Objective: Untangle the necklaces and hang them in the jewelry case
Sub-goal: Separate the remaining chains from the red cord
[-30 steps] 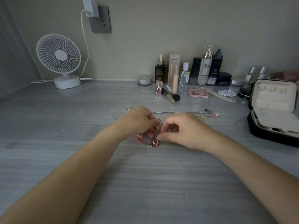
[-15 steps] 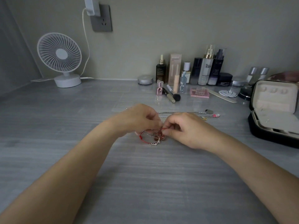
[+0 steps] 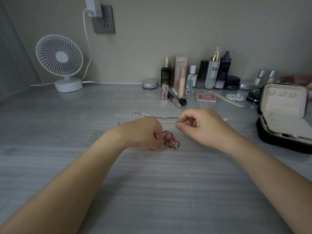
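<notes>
A tangle of red cord necklaces (image 3: 170,141) with small metal charms lies on the grey table (image 3: 152,183). My left hand (image 3: 143,132) presses down on its left side, fingertips pinched on the cord. My right hand (image 3: 202,127) hovers up and to the right of the tangle, apart from it. Its thumb and forefinger are pinched together, and no strand shows between them. Thin silver chains (image 3: 148,115) lie stretched out straight just behind both hands. The jewelry case (image 3: 283,105), black outside and cream inside, stands open at the right edge.
Cosmetic bottles (image 3: 212,70), a pink box (image 3: 206,96), brushes and a nail file line the back of the table. At the back left a white desk fan (image 3: 60,61) stands, its cable running up to a wall socket (image 3: 104,19).
My right hand has let go of the red tangle and lifted up and to the right. The left hand has stayed on the tangle, which now lies spread on the table.
</notes>
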The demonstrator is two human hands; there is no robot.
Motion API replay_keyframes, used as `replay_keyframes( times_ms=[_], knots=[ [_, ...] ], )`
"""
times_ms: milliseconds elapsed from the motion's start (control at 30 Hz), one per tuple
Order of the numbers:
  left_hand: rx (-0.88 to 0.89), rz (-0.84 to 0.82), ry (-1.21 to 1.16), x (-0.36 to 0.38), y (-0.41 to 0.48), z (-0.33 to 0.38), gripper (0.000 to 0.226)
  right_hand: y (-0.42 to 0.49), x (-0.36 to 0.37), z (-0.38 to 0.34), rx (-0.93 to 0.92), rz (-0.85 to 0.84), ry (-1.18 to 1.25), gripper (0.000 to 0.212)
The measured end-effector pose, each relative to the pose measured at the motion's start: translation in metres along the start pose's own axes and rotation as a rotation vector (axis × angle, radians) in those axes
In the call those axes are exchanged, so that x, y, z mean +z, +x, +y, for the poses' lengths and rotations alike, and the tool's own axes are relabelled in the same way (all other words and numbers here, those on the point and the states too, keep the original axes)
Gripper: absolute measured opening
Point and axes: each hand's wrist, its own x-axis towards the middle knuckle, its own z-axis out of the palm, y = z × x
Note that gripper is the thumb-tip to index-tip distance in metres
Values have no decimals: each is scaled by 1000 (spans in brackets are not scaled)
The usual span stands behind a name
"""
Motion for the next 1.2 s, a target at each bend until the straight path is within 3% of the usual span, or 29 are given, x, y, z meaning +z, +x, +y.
replay_keyframes(
  times_ms=[167, 333, 500, 600, 700, 1000, 1200],
  knots=[
    [11, 27, -33, -2, 2, 0, 15, -2, -1, -7, -37, 0, 5, 10],
    [31, 102, -123, -6, 0, 5, 15, -2, 1, -11, -41, -122, 40, 14],
    [59, 286, -145, -6, 2, 9, 10, -1, -2, -11, -53, -63, 84, 8],
    [99, 388, -494, -6, 2, 15, 18, 1, -9, -11, -37, -10, 302, 3],
    [112, 325, -874, -5, 2, 20, 24, 1, -19, -14, -14, 83, 574, 13],
    [109, 246, -1158, -2, 5, 14, 29, 3, -28, -12, 143, 104, 927, 19],
    [65, 205, -1376, -7, 6, 14, 31, 0, -34, -12, 181, 123, 1034, 18]
  ],
)
